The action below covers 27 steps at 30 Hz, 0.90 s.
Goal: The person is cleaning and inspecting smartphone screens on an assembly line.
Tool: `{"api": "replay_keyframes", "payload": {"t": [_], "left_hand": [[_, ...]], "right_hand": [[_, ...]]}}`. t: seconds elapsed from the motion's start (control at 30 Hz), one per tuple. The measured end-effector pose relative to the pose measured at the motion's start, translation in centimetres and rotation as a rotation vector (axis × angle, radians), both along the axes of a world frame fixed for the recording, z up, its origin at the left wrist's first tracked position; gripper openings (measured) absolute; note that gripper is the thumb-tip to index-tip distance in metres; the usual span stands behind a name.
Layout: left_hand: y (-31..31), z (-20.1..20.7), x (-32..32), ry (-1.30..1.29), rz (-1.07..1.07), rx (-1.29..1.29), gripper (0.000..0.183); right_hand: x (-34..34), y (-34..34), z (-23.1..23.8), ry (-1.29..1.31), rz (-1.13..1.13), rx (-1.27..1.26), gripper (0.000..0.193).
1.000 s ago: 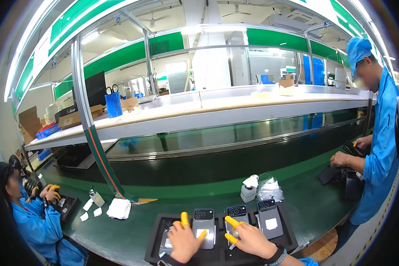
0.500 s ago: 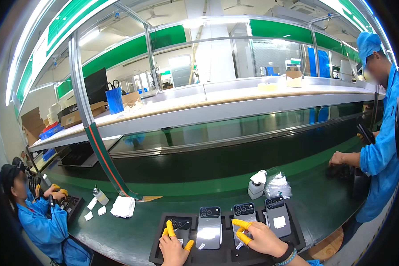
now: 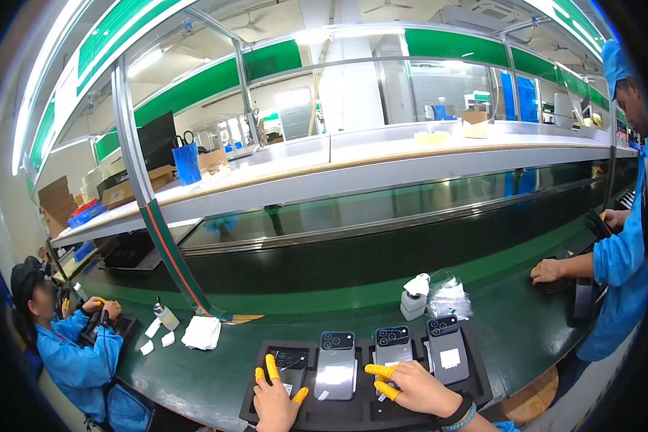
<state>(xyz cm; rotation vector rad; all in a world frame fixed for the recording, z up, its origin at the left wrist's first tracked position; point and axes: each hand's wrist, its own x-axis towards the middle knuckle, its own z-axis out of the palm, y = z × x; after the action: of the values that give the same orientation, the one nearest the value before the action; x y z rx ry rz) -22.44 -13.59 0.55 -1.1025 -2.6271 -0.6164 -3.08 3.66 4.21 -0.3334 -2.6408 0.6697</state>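
Observation:
Several phones lie back side up in a black tray (image 3: 365,416) at the table's near edge. My left hand (image 3: 276,403), with yellow finger cots, rests spread over the leftmost phone (image 3: 291,361), covering its lower part. To its right lies a grey phone (image 3: 336,371) that neither hand touches. My right hand (image 3: 419,389), also in yellow finger cots, reaches across the lower part of a third phone (image 3: 394,345), thumb and forefinger apart; contact is hard to make out. At the right end sits a phone with a white label (image 3: 448,354).
White cloths (image 3: 201,333) and a small dropper bottle (image 3: 165,315) lie left of the tray. Behind it stand a white bottle (image 3: 413,306) and clear plastic bags (image 3: 450,299). Co-workers in blue work at left (image 3: 79,353) and right (image 3: 619,288). A metal post (image 3: 167,245) rises at left.
My right hand has shifted slightly left over the third phone, its fingers a little further apart. The left hand stays on its phone. The right co-worker has moved right.

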Motion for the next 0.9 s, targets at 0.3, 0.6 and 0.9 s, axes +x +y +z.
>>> {"api": "replay_keyframes", "payload": {"t": [0.3, 0.6, 0.9], "left_hand": [[-0.5, -2.0, 0.4, 0.126, 0.113, -0.033, 0.092], [-0.4, 0.6, -1.5, 0.075, 0.013, -0.045, 0.092], [0.6, 2.6, -3.6, -0.166, 0.077, -0.184, 0.1]], "right_hand": [[0.4, 0.0, -0.3, -0.117, 0.056, 0.078, 0.026], [1.0, -0.7, -0.5, 0.18, 0.069, -0.029, 0.032], [1.3, -0.7, 0.0, 0.172, 0.065, -0.041, 0.03]]}}
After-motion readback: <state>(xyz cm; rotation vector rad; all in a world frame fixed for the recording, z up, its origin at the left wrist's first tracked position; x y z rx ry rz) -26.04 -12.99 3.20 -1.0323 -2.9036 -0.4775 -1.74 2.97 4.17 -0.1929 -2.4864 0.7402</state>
